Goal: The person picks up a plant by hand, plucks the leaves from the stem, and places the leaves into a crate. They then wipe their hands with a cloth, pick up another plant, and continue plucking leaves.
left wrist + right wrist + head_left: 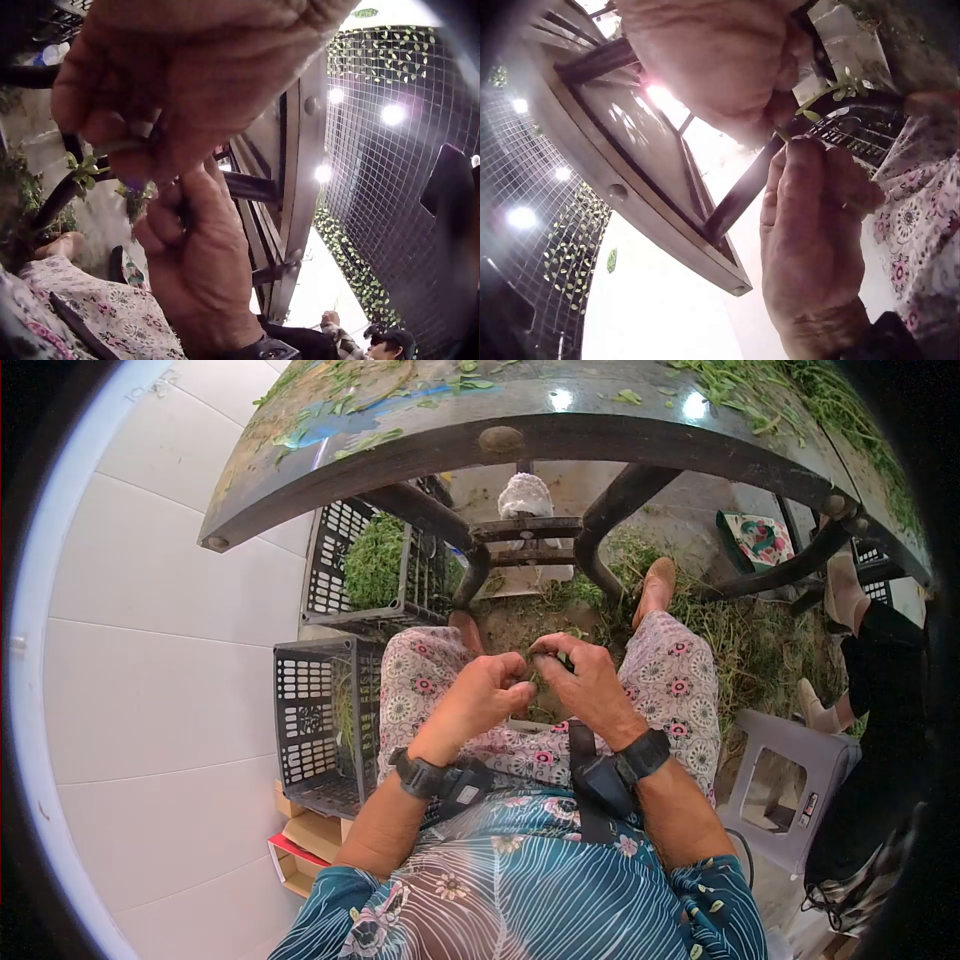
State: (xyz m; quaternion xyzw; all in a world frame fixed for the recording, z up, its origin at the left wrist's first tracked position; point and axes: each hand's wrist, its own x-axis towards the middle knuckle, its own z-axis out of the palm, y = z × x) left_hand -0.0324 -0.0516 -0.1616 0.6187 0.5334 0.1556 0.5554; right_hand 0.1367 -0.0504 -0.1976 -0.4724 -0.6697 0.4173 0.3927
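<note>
Both hands are close together above the lap. The left hand has its fingers curled, pinching the stem of a small green sprig; its leaves stick out past the fingertips. Facing it, the right hand has its thumb and fingers bent together at the same sprig. In the right wrist view the thin stem runs between the fingertips of the left hand and the right hand. The right fingertips are partly hidden.
A table edge with loose greens stands ahead, its dark legs below. Black crates are at the left, one holding greens. Stems litter the floor. A grey stool and another person's leg are at the right.
</note>
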